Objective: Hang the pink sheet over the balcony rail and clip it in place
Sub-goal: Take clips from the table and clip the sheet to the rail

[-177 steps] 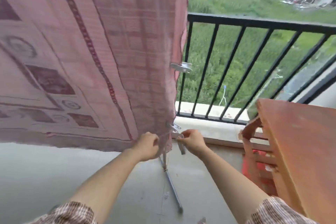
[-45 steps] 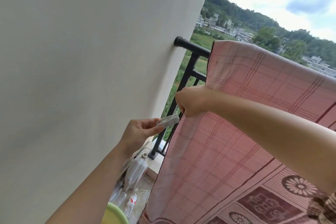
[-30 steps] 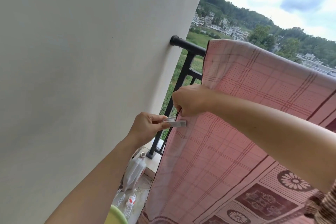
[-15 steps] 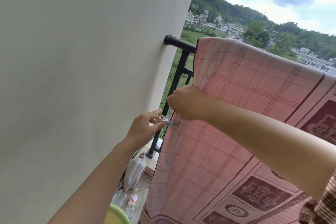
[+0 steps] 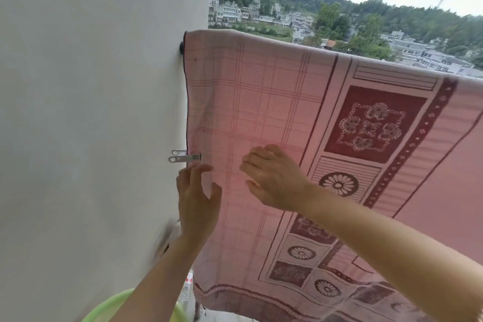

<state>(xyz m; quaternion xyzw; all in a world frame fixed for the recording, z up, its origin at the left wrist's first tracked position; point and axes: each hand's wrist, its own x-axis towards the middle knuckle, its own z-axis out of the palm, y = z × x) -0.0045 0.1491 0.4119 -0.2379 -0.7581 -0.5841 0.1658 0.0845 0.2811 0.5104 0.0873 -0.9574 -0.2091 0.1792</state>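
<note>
Pink sheet (image 5: 261, 112) drapes over the balcony rail (image 5: 181, 47), metal clip (image 5: 184, 157) biting its wall-side edge, left hand (image 5: 197, 204) and right hand (image 5: 274, 178) both open and empty just below, well placed to smooth it flat

the pink sheet (image 5: 274, 102) was woven cloth, matt, with a fine dotted weave and darker maroon printed panels, its left edge bound in dark stitching. the clip (image 5: 185, 157) on that edge looked like pale, slightly shiny metal or plastic; which one could not be told. the wall (image 5: 91, 112) was smooth matt plaster. the rail end (image 5: 181, 47) looked dark and glossy. the green basin rim (image 5: 115, 303) looked like smooth plastic.
</note>
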